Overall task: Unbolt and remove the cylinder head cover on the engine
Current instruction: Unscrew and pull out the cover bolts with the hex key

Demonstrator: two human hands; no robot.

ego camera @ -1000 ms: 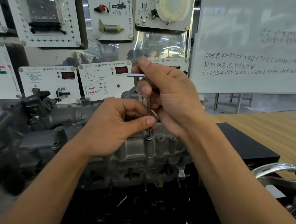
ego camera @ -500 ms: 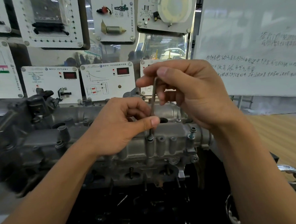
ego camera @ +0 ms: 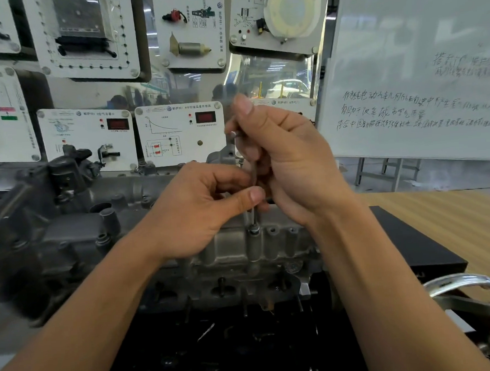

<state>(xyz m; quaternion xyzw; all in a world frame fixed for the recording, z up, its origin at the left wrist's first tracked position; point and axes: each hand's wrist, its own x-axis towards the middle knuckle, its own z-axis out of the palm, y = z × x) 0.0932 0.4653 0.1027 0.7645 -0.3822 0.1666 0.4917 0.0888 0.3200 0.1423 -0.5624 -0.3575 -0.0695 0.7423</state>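
The hex key (ego camera: 254, 173) is stood in a bolt (ego camera: 254, 229) at the near edge of the cylinder head cover (ego camera: 230, 249), its shaft pinched by the left hand (ego camera: 194, 217), its top gripped by the right hand (ego camera: 291, 165). It should be kept vertical and fully seated while turned.

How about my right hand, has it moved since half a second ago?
Yes. Judged against the bolt, the right hand has swung leftward, closer over it, turning the hex key.
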